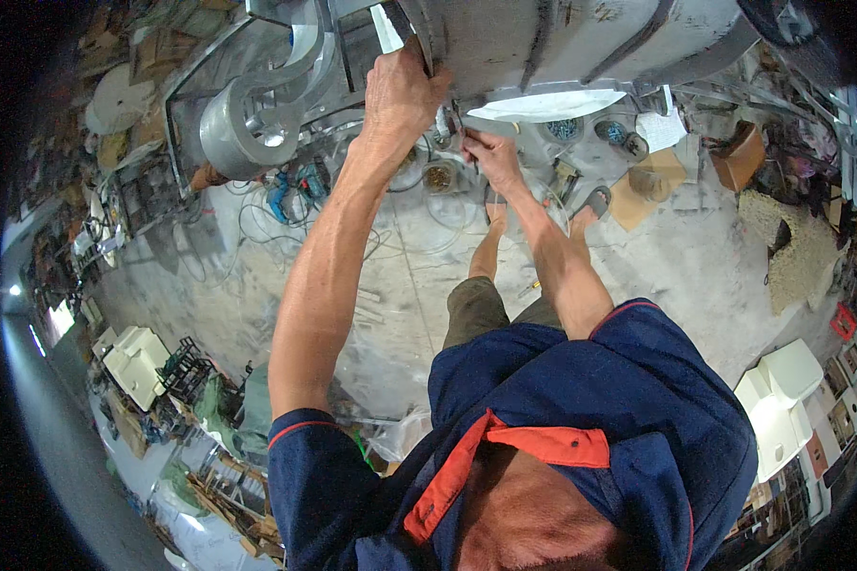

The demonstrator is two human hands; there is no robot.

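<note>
My left hand is closed at the edge of a large grey ribbed panel, its fingertips mostly hidden against the dark rim. Lower and to the right, my right hand pinches a thin dark thing, too small to name, just under that panel. A narrow white strip shows above my left hand. Along the panel's lower edge lies a long white curved piece. To the left of my left hand, a grey looped metal part hangs beside an angular metal frame.
Drills and looped cables lie on the floor at left. A container of small brownish pieces and bowls of bluish fasteners stand below the panel. Cardboard lies by my right foot; cream plastic shells stand at right.
</note>
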